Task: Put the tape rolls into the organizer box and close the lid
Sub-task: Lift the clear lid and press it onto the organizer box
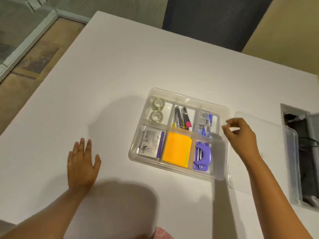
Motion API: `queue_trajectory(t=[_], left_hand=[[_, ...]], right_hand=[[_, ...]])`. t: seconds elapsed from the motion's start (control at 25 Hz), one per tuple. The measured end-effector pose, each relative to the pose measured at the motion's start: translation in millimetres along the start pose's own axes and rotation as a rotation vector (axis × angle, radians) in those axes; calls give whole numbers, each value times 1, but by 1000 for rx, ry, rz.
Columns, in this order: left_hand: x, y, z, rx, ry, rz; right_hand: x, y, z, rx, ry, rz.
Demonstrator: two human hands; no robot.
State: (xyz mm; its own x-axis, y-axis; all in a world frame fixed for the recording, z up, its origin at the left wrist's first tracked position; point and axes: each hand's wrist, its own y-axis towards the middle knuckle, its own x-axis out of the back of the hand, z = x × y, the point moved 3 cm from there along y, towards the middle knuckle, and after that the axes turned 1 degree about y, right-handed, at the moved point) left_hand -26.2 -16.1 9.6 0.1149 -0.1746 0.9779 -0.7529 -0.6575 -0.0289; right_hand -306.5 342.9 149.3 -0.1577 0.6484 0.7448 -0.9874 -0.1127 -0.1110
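Observation:
A clear organizer box (189, 99) with several compartments sits open on the white table. Two clear tape rolls (158, 104) (156, 116) lie flat in its far-left compartment, one behind the other. The clear lid (272, 152) rests to the right of the box, and its left edge overlaps the box's right side. My right hand (241, 137) pinches the lid near its far-left corner, above the box's right rim. My left hand (82, 163) lies flat on the table, fingers spread, well to the left of the box and holding nothing.
The other compartments hold orange sticky notes (177, 149), a purple hole punch (202, 156), a highlighter and tools (181, 118), and small packets. A cable recess (303, 152) opens in the table beyond the lid. A dark chair (215, 19) stands at the table's far edge.

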Motion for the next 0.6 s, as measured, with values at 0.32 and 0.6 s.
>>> queue_trajectory(t=[0.32, 0.6], left_hand=[[1, 0, -7, 2, 13, 18], [3, 6, -24, 164, 13, 204]], right_hand=[[6, -97, -146, -251, -312, -20], [-22, -120, -146, -220, -261, -44]])
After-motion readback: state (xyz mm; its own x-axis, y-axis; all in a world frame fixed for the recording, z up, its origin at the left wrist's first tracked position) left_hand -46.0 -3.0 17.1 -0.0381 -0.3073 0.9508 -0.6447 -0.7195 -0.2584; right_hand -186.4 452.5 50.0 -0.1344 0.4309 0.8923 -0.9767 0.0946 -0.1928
